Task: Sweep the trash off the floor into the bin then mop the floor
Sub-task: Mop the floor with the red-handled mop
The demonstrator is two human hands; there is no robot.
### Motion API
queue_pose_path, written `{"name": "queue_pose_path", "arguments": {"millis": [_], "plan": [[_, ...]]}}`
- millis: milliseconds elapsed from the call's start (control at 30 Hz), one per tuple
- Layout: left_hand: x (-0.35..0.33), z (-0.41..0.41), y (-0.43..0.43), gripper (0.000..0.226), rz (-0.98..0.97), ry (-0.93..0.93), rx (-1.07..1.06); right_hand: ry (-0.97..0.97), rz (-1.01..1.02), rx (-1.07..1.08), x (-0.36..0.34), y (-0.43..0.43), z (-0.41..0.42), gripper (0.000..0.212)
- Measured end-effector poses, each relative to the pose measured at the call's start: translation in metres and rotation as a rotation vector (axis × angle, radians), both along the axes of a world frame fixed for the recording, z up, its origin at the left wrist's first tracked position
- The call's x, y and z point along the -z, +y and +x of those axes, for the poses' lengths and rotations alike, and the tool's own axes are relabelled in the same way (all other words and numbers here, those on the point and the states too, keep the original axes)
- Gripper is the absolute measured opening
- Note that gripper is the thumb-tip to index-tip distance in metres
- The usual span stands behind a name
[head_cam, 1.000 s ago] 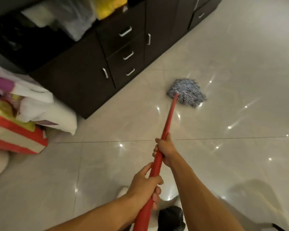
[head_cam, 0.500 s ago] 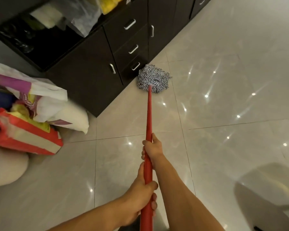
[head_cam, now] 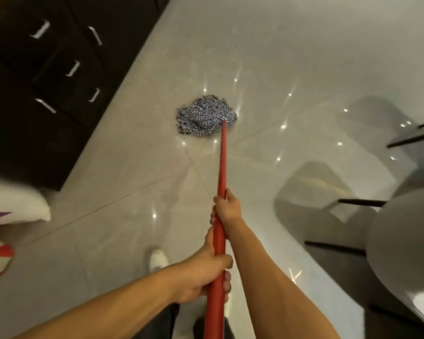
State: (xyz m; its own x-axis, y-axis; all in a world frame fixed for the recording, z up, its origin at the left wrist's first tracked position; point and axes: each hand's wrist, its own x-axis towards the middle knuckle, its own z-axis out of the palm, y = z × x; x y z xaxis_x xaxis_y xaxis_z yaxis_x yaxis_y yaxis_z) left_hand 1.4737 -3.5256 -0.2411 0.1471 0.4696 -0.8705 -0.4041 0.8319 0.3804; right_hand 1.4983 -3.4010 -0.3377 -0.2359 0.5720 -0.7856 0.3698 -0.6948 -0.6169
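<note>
left hand (head_cam: 206, 272), right hand (head_cam: 227, 209) around red handle (head_cam: 222, 155), mop head (head_cam: 206, 117) on tiles (head_cam: 279, 57)

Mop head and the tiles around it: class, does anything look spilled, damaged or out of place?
Nothing stands out. The mop head lies on the floor, strands bunched left of the red handle; around it only light reflections show, no spill.

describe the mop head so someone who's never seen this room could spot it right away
Start at the dark cabinet with silver handles along the left, then look right onto the glossy pale tiled floor. There, at the far end of the long red pole, lies the blue-and-white stringy mop head, the only shaggy, speckled clump on the smooth tiles.
</note>
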Motion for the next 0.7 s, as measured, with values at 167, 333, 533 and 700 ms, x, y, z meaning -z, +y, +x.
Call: {"name": "queue_pose_path", "arguments": {"millis": [167,333,533,700], "plan": [[0.008,0.06,0.017,0.098,-0.009,-0.034,0.252,-0.06,0.015,0.168,0.014,0.008,0.094,0.015],[0.016,0.072,0.021,0.09,0.006,-0.017,0.415,-0.112,0.024,0.333,0.029,0.002,0.134,0.016],[0.019,0.059,-0.018,0.086,-0.012,0.02,0.424,-0.175,-0.031,0.341,0.037,-0.038,0.134,0.031],[0.024,0.038,-0.069,0.083,-0.019,0.096,0.164,-0.15,-0.039,0.267,0.036,-0.068,0.104,0.04]]}}
